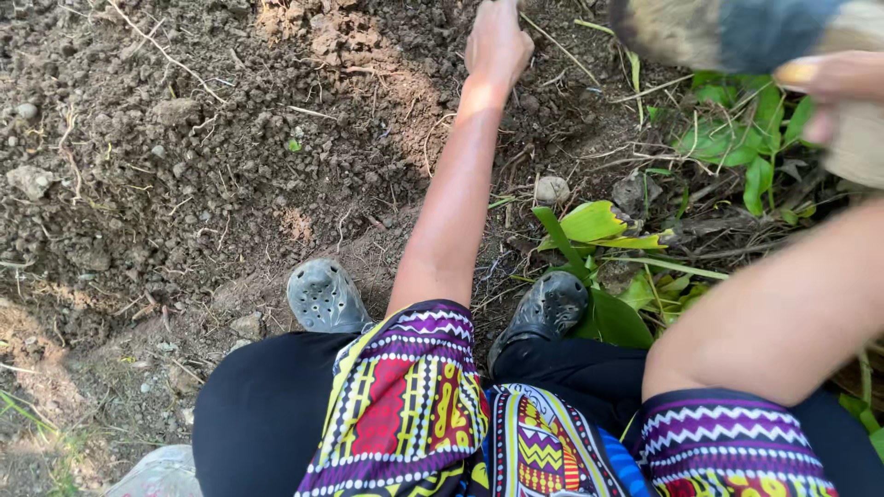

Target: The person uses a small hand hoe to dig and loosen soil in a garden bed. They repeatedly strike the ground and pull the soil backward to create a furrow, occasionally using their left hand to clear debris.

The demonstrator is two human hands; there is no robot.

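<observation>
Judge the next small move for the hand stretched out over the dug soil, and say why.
Probably press the left hand down into the loose soil under it. That hand reaches far forward and lies on the crumbly dug patch, fingers pointing away. Whether it holds anything is hidden. The right hand is up at the frame's edge against a pale and blue bundle, so it looks occupied.

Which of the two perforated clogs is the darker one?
The clog on the right, beside the green leaves, is dark, nearly black. The other clog, left of the outstretched left arm, is pale grey.
</observation>
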